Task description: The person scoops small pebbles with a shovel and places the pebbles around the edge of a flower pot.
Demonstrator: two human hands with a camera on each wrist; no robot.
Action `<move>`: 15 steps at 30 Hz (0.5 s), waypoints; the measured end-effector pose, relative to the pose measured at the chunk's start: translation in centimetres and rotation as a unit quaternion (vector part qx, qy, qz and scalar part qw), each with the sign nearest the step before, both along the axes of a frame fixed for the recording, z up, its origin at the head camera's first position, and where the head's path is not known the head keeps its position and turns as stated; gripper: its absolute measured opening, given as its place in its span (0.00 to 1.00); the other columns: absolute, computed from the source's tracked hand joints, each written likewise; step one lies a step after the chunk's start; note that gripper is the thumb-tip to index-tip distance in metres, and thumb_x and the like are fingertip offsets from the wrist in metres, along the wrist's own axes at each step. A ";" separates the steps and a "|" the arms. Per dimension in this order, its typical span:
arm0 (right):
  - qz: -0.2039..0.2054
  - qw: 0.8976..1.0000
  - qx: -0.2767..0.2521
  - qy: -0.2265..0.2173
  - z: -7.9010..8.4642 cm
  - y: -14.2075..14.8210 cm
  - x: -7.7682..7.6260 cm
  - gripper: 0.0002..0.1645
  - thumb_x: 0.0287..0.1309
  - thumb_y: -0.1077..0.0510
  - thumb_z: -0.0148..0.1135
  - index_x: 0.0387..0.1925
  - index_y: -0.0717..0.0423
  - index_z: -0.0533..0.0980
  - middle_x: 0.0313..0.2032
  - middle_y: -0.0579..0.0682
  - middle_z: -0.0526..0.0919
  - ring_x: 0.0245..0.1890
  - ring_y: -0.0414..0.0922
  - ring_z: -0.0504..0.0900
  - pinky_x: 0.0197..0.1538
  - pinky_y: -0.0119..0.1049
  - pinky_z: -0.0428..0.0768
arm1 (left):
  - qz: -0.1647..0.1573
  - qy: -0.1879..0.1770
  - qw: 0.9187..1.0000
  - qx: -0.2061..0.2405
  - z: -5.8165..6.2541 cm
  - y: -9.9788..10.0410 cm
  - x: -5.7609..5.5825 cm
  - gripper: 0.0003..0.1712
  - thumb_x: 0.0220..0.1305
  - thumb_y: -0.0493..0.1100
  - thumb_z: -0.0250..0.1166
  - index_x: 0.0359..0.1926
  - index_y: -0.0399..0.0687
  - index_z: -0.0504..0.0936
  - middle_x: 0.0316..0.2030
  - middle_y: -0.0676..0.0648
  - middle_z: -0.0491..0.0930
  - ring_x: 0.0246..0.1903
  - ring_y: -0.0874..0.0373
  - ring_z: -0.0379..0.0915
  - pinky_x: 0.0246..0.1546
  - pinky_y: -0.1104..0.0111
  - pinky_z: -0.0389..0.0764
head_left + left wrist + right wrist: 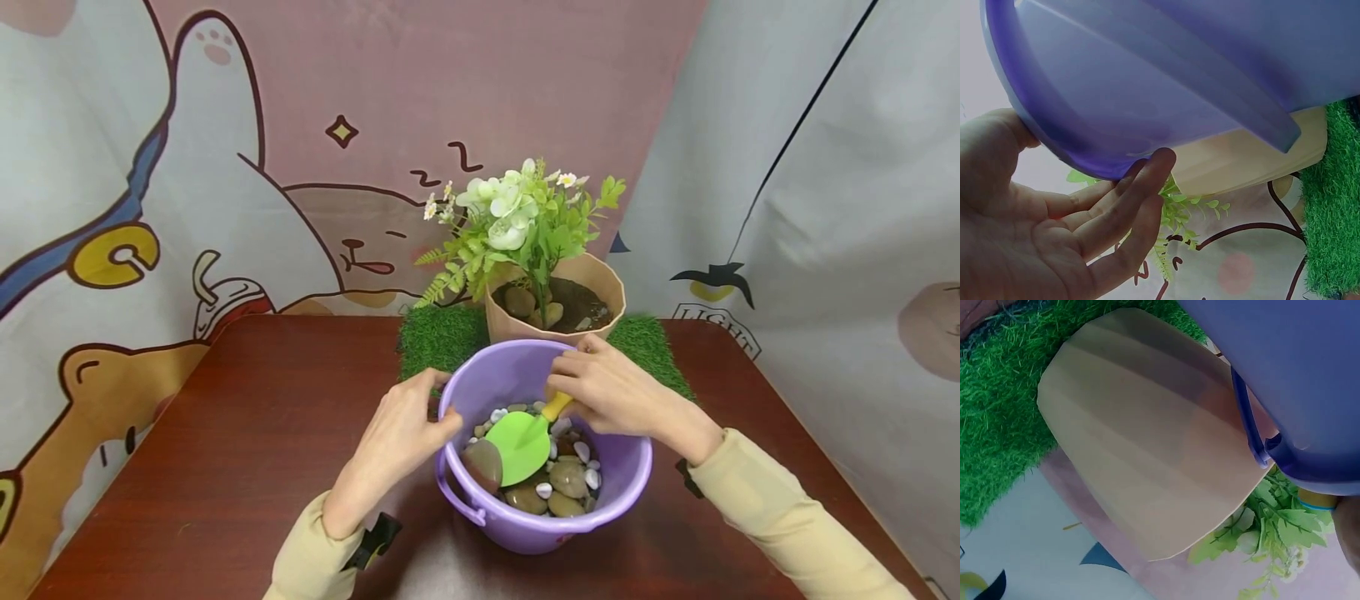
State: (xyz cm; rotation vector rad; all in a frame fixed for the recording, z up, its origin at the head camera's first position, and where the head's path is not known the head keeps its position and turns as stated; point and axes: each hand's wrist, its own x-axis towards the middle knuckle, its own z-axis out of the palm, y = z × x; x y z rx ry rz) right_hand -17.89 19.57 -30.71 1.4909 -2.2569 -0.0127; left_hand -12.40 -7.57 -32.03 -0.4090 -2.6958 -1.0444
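A purple bucket (517, 533) stands on the table with wet brown stones (567, 479) and small white pebbles (582, 452) inside. My left hand (401, 429) holds its left rim, thumb over the edge and fingers outside. In the left wrist view, the fingers (1116, 219) lie along the bucket's rim. Inside the bucket, my right hand (611, 387) grips the yellow handle (557, 406) of a toy shovel with a green blade (522, 450). The blade tilts down to the left, against a large brown stone (482, 465). Only the handle's end and part of the hand show in the right wrist view.
Right behind the bucket, a beige flowerpot (611, 287) with white flowers (510, 208), soil and stones stands on a green grass mat (442, 337). The brown table (300, 400) ends at a cartoon-printed curtain (525, 75).
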 end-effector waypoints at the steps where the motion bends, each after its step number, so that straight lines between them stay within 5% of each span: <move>1: -0.002 1.000 -0.005 -0.007 0.0 0.0 0.0 0.15 0.35 0.53 0.70 0.30 0.45 0.76 0.28 0.39 0.76 0.30 0.38 0.73 0.43 0.38 0.63 | 0.000 0.000 1.000 -0.001 0.0 0.0 0.0 0.21 0.45 0.41 0.61 0.45 0.43 0.78 0.34 0.48 0.82 0.24 0.61 0.76 0.23 0.74 0.71; 15: -0.010 0.995 -0.076 -0.068 -0.2 0.6 -0.3 0.15 0.36 0.52 0.70 0.31 0.43 0.76 0.31 0.36 0.78 0.36 0.34 0.74 0.48 0.36 0.62 | -0.002 0.002 1.000 -0.002 -0.1 0.1 0.0 0.20 0.45 0.39 0.61 0.44 0.42 0.79 0.35 0.46 0.82 0.24 0.61 0.76 0.24 0.73 0.72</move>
